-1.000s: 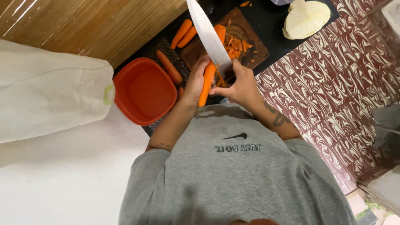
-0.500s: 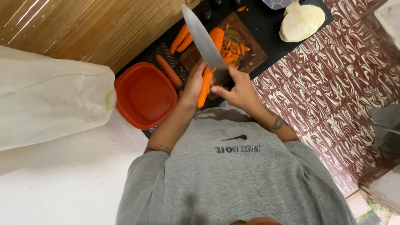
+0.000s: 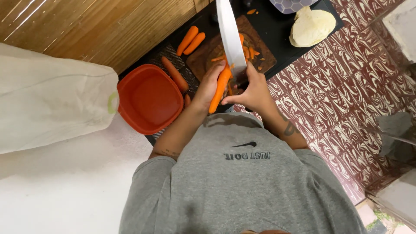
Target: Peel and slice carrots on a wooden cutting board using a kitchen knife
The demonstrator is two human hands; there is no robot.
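Observation:
My left hand (image 3: 211,84) grips a long orange carrot (image 3: 219,89), held upright over the near edge of a dark wooden cutting board (image 3: 207,62). My right hand (image 3: 252,89) holds the handle of a large knife (image 3: 230,37), whose broad pale blade rests against the carrot's upper end and points away from me. Orange peelings (image 3: 249,53) lie scattered on the board. Three whole carrots (image 3: 175,74) lie on the dark mat to the left of the board.
An empty orange square container (image 3: 149,98) sits left of my hands. A pale cabbage piece (image 3: 312,27) lies at the far right of the black mat (image 3: 277,30). A large white sack (image 3: 52,106) fills the left side. Patterned maroon floor lies to the right.
The knife blade has shifted further along the carrot, away from me. Both hands stay on the carrot and the knife. The view has moved slightly.

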